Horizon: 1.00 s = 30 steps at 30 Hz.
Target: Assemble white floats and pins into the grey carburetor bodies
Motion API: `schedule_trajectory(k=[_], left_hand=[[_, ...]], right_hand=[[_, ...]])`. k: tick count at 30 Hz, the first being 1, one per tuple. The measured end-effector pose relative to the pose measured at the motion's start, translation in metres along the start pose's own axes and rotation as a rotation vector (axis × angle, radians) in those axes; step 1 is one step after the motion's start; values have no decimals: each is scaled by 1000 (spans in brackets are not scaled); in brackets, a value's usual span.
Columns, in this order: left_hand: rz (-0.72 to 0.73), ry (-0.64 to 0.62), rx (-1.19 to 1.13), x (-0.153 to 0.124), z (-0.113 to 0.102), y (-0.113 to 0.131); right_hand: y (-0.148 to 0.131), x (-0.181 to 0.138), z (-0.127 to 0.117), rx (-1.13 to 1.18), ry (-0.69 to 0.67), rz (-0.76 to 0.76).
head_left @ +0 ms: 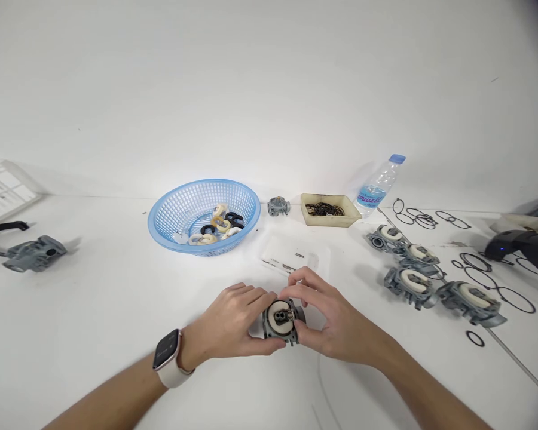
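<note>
A grey metal carburetor body (269,334) sits on the white table in front of me, its open side facing up. Inside it lies a white C-shaped float (275,325) around the brass-toned and dark centre parts. My left hand (233,325), with a watch on the wrist, grips the body from the left, thumb in front and fingers behind. From the right, my right hand (329,319) curls over the body. Its thumb presses near the float's hinge and its index finger touches the rear rim. Whether a small pin is between these fingertips is hidden.
A blue basket (161,237) holds several floats. Beside it are another carburetor (278,206), a beige tray (341,221) of black rings, and a water bottle (379,188). A clear tray (316,254) holds small pins. Several carburetors with floats (412,286) and loose O-rings (475,338) lie right.
</note>
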<state>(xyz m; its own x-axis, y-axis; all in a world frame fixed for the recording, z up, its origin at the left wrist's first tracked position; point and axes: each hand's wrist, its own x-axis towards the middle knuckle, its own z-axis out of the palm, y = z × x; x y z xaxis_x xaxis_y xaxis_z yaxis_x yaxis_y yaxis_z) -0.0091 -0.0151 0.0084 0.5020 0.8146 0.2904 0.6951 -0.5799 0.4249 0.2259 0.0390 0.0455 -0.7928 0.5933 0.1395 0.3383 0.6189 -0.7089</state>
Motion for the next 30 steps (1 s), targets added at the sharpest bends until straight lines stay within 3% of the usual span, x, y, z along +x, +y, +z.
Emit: schedule_trajectory(k=[8,16,23,30], left_hand=[[0,-11,-12,-1,1,-1],[-7,-16,-13,-1,0,0],[1,-13,-12,-1,0,0],[-7,-19,-8,-1,2,-2]], right_hand=[[-3,2,-8,112,-96,-26],[2,2,-13,65,-33,121],[4,1,-21,61,-192,93],[3,1,-13,5,-16,51]])
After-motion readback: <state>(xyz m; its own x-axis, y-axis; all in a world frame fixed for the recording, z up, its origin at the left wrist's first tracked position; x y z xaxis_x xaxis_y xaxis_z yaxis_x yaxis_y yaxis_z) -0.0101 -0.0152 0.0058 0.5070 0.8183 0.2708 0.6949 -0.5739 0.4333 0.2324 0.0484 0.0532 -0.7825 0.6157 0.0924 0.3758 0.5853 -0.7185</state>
